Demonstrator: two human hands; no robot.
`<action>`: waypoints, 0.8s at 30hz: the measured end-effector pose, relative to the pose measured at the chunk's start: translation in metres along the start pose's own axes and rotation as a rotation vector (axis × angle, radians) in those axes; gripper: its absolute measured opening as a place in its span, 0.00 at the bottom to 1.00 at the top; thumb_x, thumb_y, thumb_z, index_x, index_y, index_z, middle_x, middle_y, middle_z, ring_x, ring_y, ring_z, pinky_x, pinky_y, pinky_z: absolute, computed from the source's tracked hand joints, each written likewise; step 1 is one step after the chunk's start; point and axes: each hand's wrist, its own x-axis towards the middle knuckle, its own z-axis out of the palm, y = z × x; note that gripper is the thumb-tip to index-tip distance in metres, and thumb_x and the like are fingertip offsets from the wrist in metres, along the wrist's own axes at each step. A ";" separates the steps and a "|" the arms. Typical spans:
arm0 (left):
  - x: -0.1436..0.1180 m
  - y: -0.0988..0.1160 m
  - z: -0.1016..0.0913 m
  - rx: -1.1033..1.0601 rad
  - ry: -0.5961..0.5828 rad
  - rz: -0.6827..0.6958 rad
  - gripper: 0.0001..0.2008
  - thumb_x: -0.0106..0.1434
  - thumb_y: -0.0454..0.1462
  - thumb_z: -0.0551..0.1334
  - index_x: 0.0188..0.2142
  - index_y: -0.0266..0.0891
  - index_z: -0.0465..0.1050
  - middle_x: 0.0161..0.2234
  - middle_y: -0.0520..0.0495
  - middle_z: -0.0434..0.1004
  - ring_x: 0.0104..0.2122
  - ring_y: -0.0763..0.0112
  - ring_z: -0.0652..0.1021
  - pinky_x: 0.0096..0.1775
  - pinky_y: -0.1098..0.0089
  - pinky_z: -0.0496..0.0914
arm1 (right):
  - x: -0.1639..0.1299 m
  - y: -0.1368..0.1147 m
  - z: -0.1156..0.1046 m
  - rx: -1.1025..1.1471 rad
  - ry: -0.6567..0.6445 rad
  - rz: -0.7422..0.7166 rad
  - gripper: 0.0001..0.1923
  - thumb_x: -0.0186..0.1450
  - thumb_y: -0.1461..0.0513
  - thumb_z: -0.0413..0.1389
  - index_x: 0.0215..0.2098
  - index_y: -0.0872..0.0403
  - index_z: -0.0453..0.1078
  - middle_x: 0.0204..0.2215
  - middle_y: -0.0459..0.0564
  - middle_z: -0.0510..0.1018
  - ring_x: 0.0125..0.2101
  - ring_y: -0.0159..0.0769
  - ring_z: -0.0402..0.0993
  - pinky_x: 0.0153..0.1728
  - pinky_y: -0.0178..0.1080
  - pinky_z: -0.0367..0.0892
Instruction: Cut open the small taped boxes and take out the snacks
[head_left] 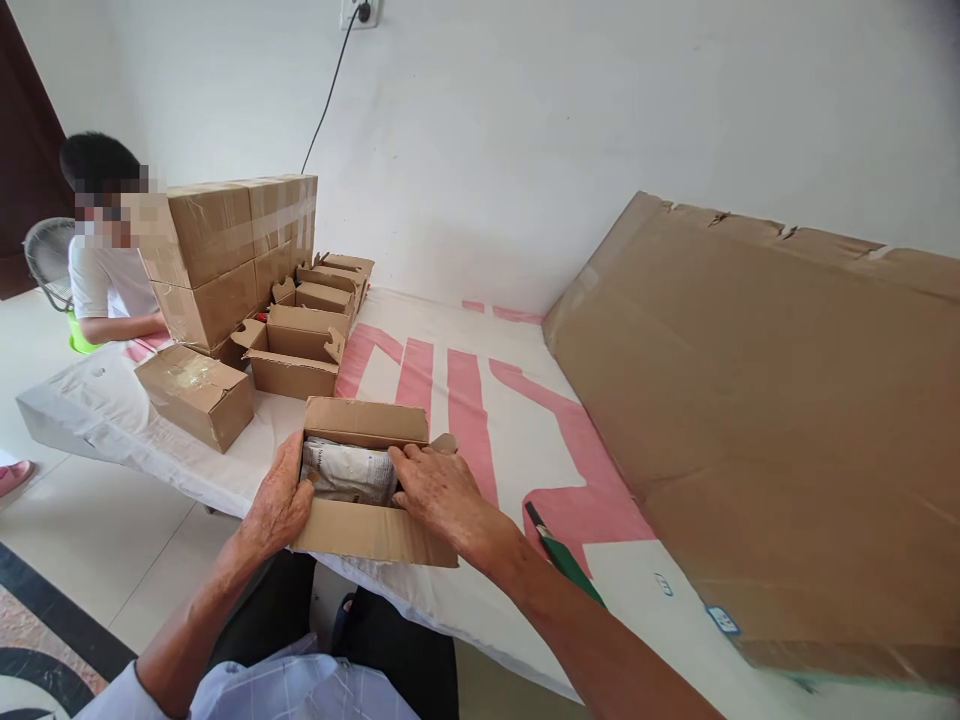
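Note:
An open cardboard box (375,530) sits at the front edge of the covered table, its long flaps standing apart. Inside lies a white printed packet (349,470), crinkled and marked with dark lettering. My left hand (277,500) is closed around the box's left end, thumb over the rim and fingers behind the outer wall. At the right end my right hand (435,490) reaches in, its bent fingers closed on the packet's right end. Its fingertips are partly hidden inside the box.
Open cardboard boxes (296,375) form a row farther back. A taped box (199,390) lies left, before stacked taped cartons (214,240). A large cardboard sheet (772,420) leans along the right. A dark green object (566,560) lies near my right forearm. Another person (112,270) sits far left.

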 end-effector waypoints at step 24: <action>-0.004 -0.001 0.005 0.106 0.003 -0.131 0.39 0.62 0.31 0.54 0.74 0.35 0.55 0.74 0.30 0.54 0.72 0.46 0.62 0.71 0.44 0.56 | 0.001 0.038 -0.015 0.806 0.201 -0.190 0.15 0.72 0.55 0.53 0.35 0.52 0.80 0.36 0.48 0.84 0.37 0.40 0.78 0.38 0.39 0.68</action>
